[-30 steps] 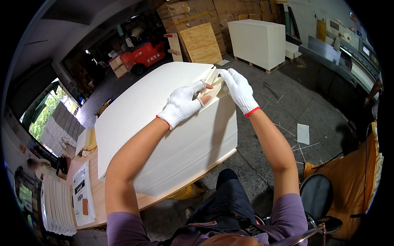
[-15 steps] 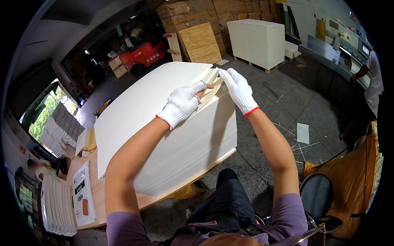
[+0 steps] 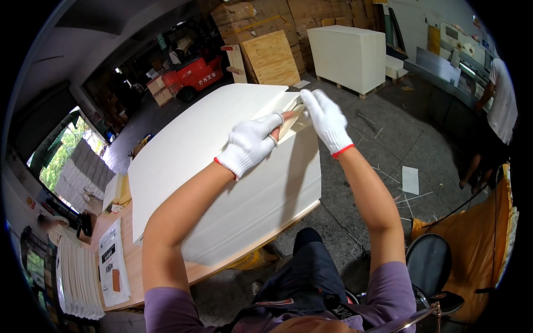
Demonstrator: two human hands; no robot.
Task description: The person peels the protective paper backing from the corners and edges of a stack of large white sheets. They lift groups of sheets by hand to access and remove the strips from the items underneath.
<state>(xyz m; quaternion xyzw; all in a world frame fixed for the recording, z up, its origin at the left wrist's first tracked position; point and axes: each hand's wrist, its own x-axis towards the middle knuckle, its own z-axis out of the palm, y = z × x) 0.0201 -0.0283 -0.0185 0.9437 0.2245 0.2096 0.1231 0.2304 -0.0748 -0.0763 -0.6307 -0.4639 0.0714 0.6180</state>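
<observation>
A tall stack of large white paper sheets (image 3: 205,133) stands in front of me, its right corner lifted into bent, fanned sheets (image 3: 292,119). My left hand (image 3: 251,139), in a white knitted glove with bare thumb and forefinger tips, rests on the stack's near edge and is closed on the lifted sheets. At the far right corner my right hand (image 3: 326,119), in a white glove with a red cuff, is closed around the same sheets' edge. Its thumb is partly hidden behind the paper.
The stack rests on a wooden table (image 3: 200,271) with a printed bag (image 3: 114,263) at left. Beyond are a red forklift (image 3: 194,75), a plywood board (image 3: 272,59) and another white stack (image 3: 350,60) on a pallet. A person (image 3: 502,102) stands at right by a machine. A stool (image 3: 427,263) is near my right.
Both my hands have shifted slightly right, and the fanned sheets at the corner have changed shape. The person at the right has moved further into view.
</observation>
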